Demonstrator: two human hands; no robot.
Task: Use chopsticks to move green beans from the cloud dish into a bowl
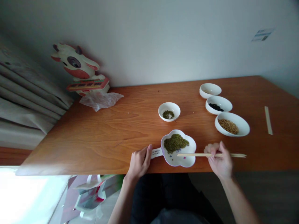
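A white flower-shaped dish point(190, 144) holding a heap of green mung beans point(175, 142) sits at the near edge of the wooden table point(105, 130). My left hand point(139, 161) rests at the table edge, its thumb touching the dish's labelled handle point(156, 152). A pair of wooden chopsticks point(198, 154) lies level in my right hand point(219, 160), the tips reaching over the dish. A small white bowl point(169, 111) with a few green beans stands just behind.
Three white bowls line the right side: a nearly empty one point(210, 90), one with black beans point(219, 104), one with tan beans point(232, 124). A chopstick sleeve point(268, 120) lies far right. A cow figure point(79, 70) and clear plastic bag point(100, 99) sit back left.
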